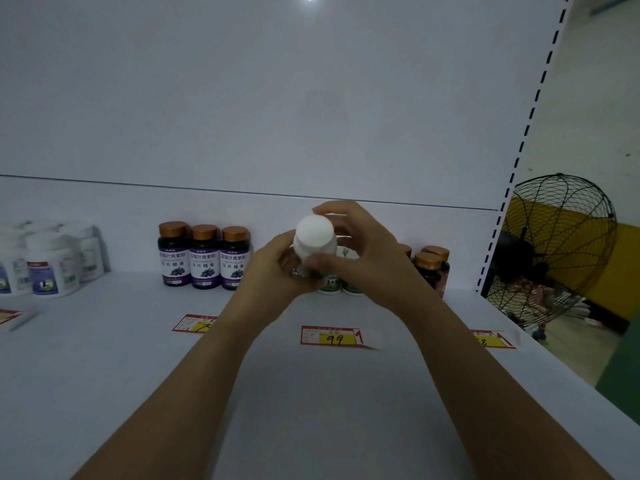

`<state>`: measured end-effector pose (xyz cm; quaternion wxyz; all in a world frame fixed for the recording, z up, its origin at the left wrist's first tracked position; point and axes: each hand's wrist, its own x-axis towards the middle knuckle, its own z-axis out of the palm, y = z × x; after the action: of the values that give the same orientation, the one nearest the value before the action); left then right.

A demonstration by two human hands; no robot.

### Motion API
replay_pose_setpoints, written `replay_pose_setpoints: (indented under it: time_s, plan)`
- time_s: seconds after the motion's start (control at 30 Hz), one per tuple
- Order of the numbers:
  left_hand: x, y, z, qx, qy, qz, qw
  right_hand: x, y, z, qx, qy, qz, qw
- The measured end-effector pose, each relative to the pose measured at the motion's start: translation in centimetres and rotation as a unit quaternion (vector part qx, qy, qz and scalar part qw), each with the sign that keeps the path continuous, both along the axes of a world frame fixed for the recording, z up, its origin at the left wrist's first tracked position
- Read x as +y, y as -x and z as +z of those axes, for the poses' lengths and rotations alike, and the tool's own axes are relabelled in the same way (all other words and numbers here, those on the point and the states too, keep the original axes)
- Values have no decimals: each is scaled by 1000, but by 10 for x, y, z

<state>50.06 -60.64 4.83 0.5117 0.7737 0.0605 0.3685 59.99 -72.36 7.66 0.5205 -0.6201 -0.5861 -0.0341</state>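
A white bottle [314, 241] with a white cap is held up above the white shelf [145, 344], tilted with its cap toward me. My left hand [273, 268] grips its lower body from the left. My right hand [360, 251] curls round it from the right, thumb across the front and fingers over the back. The label is mostly hidden by my fingers. Two green-labelled white bottles [341, 284] stand on the shelf right behind my hands, partly hidden.
Three dark bottles with copper caps and purple labels [205, 258] stand to the left, white jars [52, 265] at far left, dark copper-capped bottles [431, 268] at right. Red-yellow price tags [334, 337] lie on the shelf. A black fan [554, 251] stands beyond the shelf's right end.
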Motion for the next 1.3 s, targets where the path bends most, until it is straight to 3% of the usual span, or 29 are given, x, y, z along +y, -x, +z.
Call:
replay_pose_setpoints:
  time_s: [0.17, 0.27, 0.4, 0.5, 0.73, 0.93, 1.0, 1.03, 1.13, 1.3]
  plan:
    - [-6, 4, 7, 102, 89, -136, 981, -8, -8, 5, 110, 25, -88, 990]
    - [-9, 6, 11, 130, 259, -248, 924, -9, -12, 7, 232, 70, -101, 965]
    - [-8, 13, 11, 140, 373, -317, 861, -14, -15, 9, 389, 115, -32, 913]
    - [-7, 14, 9, 139, 400, -341, 839, -17, -15, 8, 416, 124, -14, 901]
    - [-3, 9, 6, 133, 395, -341, 843, -16, -19, 11, 404, 88, -37, 910]
    - [-2, 2, 1, 126, 259, -246, 925, -20, -26, 13, 172, 113, -126, 970]
    - [-4, 0, -3, 172, 85, -152, 970, -18, -26, 8, 90, 121, -167, 974]
    - [-5, -2, -7, 202, -19, -89, 975, -16, -26, 4, 59, 115, -190, 973]
    - [-6, -9, -20, 258, -214, 31, 942, -8, -32, -8, 26, 96, -232, 967]
    - [-3, -14, -39, 346, -265, 40, 899, 1, -43, -25, 37, 106, -275, 955]
